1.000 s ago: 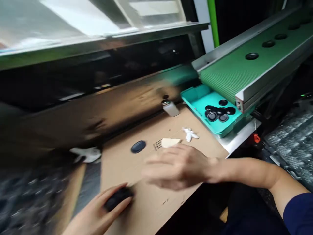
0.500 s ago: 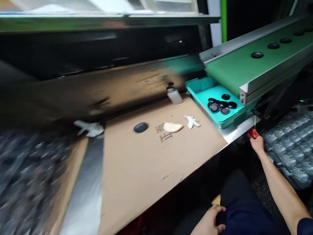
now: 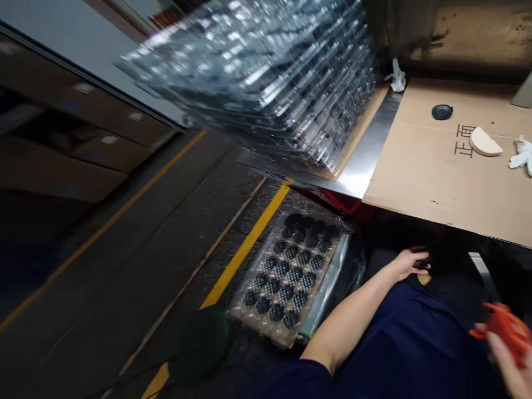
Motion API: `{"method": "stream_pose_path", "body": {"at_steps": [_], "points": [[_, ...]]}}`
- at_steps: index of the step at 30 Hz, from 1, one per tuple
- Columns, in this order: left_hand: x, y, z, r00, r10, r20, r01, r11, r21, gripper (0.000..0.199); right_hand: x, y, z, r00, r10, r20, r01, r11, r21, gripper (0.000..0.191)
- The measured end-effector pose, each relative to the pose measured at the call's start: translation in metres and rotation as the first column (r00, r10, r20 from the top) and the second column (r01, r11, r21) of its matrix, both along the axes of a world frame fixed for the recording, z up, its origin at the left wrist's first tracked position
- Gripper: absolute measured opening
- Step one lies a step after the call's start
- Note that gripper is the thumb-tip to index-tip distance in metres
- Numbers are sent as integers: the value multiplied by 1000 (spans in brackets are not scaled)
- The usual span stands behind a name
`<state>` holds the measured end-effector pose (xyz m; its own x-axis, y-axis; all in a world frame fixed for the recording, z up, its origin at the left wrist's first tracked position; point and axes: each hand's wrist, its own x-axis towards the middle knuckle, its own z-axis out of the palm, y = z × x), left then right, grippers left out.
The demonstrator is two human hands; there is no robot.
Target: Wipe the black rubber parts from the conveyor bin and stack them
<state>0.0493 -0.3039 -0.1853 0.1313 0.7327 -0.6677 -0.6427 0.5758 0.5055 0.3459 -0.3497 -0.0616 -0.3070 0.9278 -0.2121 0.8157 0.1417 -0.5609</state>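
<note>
The right hand point(image 3: 505, 368) sits at the lower right corner, blurred, its fingers closed on a red object point(image 3: 507, 330) whose kind the blur hides. The left hand point(image 3: 409, 263) rests over the navy trousers point(image 3: 403, 338), fingers curled around a dark piece point(image 3: 423, 264) that is mostly hidden in the grip. A small tan scrap point(image 3: 424, 280) lies just below that hand.

Beyond the left hand, on the floor, is a clear blister tray point(image 3: 286, 277) holding rows of black discs, beside a yellow floor line point(image 3: 245, 249). Above both hands lies a cardboard sheet point(image 3: 436, 177) printed with Chinese characters, bearing a black disc point(image 3: 441, 112), a cream half-round piece point(image 3: 484, 142) and a white cloth point(image 3: 521, 152). Farther from the hands, a tall stack of clear trays point(image 3: 249, 72) stands past a steel strip point(image 3: 369, 149).
</note>
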Motion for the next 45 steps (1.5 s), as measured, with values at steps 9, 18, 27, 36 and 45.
{"method": "stream_pose_path", "body": {"at_steps": [9,18,27,36,45], "points": [[-13,2,-23,980,197,17,-194,976,-103,47,-87,-15,-7,778,427,461,-371,904,-211,25],[9,-3,-17,964,119,-236,-82,983,164,56,-84,6,19,804,341,488,-271,939,-210,26],[1,0,-25,979,169,-109,-177,982,-64,52,-85,2,15,805,391,446,-284,914,-290,25],[-12,11,-24,950,305,70,-273,918,-288,22,-89,-3,1,841,379,385,-272,913,-305,19],[-12,6,-13,981,185,50,-166,951,-262,20,-90,-3,9,894,292,340,-189,933,-306,23]]}}
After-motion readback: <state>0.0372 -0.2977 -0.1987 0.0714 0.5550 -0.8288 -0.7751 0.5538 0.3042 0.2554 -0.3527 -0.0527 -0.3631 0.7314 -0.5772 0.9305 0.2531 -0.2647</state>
